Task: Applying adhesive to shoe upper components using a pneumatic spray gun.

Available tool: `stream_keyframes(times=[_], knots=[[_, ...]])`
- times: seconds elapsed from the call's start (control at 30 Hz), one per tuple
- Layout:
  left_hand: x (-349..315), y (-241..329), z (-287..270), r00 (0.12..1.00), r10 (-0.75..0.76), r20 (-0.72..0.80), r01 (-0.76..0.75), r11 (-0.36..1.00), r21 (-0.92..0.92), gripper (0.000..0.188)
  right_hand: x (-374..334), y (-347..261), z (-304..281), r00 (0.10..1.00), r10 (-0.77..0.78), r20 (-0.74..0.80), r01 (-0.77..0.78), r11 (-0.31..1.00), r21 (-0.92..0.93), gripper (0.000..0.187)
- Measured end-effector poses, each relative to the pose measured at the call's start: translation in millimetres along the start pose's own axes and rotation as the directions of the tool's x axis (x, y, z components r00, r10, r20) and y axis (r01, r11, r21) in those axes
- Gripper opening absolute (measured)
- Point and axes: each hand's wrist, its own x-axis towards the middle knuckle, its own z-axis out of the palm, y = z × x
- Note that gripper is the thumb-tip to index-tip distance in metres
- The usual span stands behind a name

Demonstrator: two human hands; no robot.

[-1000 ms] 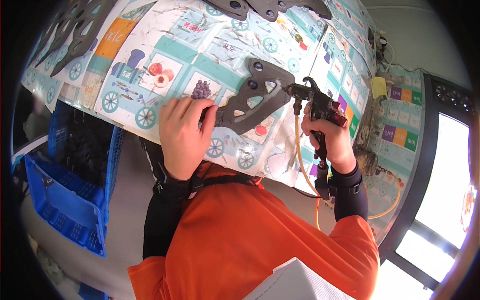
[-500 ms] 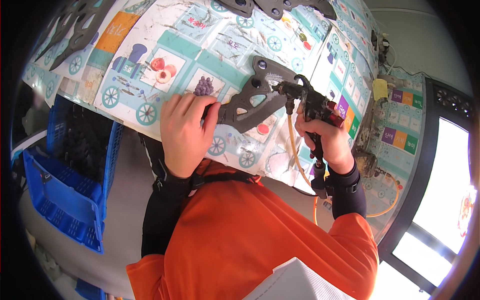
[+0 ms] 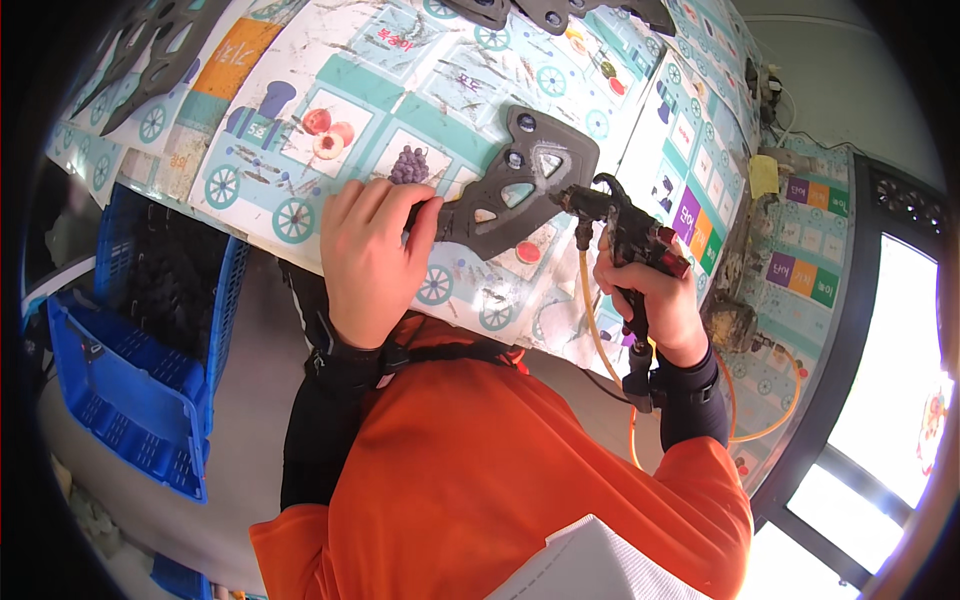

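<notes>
A flat dark grey part with triangular cutouts and round dark studs lies over the printed sheets on the table. My left hand is closed round its narrow near-left end. In my right hand is a black, grimy spray gun with red at its back, gripped by the handle. The gun's nozzle points left and sits close to the part's lower right edge. From the gun a yellowish hose runs down towards my right wrist.
Paper sheets with fruit and train pictures cover the table, stained with dark marks. More grey parts lie at the far edge and far left. Blue plastic crates stand below on the left. An orange hose loops at the right.
My right hand and the spray gun have shifted slightly right and down, so the nozzle no longer overlaps the part's middle. The part has moved very slightly; my left hand keeps its hold.
</notes>
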Motion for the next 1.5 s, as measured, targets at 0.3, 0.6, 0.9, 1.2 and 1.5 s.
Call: stream_keyframes(times=[0.3, 0.6, 0.9, 1.2, 1.5], knots=[[-3, -3, 0, 1.000, 0.006, -0.006, -0.006, 1.000, -0.016, 0.013, 2, -5, 18, 0.997, -0.024, 0.071, 0.025, 1.000, -0.012, 0.019], [-4, -4, 0, 1.000, 0.002, 0.001, -0.002, 1.000, -0.022, 0.013, -5, -8, 30, 0.996, 0.006, 0.087, 0.004, 0.994, -0.107, 0.010], [-4, -4, 0, 1.000, 0.005, 0.003, -0.005, 1.000, -0.020, 0.013, -15, -1, 25, 0.994, 0.076, 0.080, -0.067, 0.991, -0.112, 0.018], [-2, -2, -2, 1.000, 0.014, -0.025, -0.015, 0.999, -0.029, 0.011, -11, -11, 40, 0.995, 0.047, 0.091, -0.033, 0.989, -0.146, 0.015], [-4, -4, 0, 1.000, 0.013, -0.027, -0.014, 0.999, -0.035, 0.010, -15, 2, 34, 0.974, 0.114, 0.195, -0.102, 0.992, -0.070, 0.035]])
